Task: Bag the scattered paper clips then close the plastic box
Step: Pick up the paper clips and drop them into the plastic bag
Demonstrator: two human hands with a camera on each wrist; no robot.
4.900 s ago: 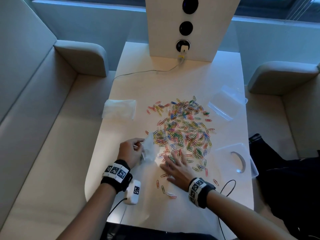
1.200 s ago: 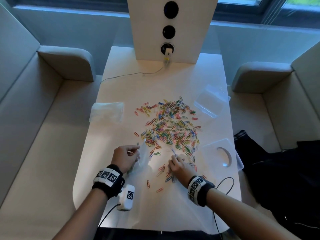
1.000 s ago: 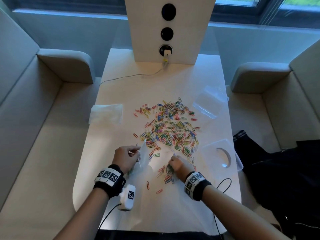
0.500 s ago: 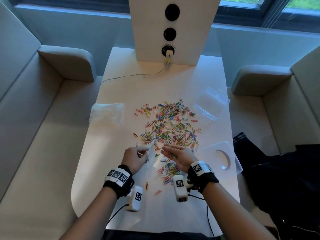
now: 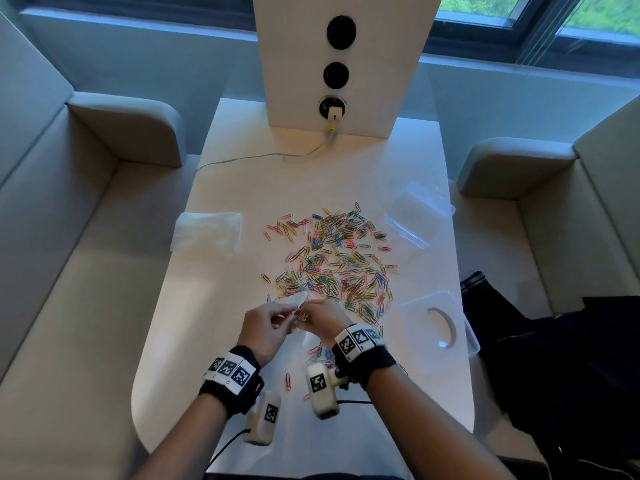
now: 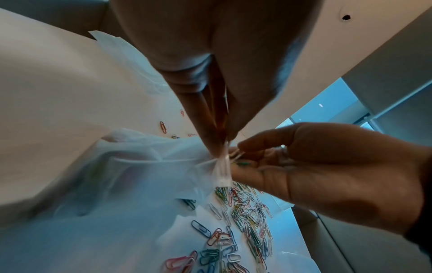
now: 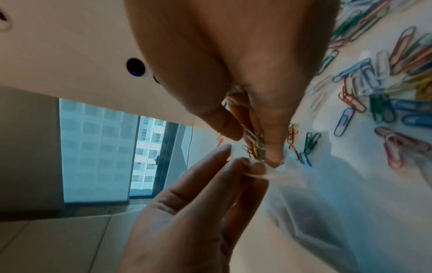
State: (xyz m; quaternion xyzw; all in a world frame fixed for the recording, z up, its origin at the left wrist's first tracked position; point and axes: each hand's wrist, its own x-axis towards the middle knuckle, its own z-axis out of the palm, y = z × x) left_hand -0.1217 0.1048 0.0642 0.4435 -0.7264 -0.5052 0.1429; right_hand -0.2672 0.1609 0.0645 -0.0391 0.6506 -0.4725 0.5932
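Office booth: benches (image 5: 86, 237), socket panel (image 5: 341, 64).

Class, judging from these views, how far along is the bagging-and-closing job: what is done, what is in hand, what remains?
Done: hardly anything; the coloured paper clips mostly lie scattered on the pale table. In hand: the left hand pinches the small clear plastic bag at its mouth, while the right hand brings a pinch of clips to it. Left: the heap, then closing the clear plastic box with its lid, which lies apart.
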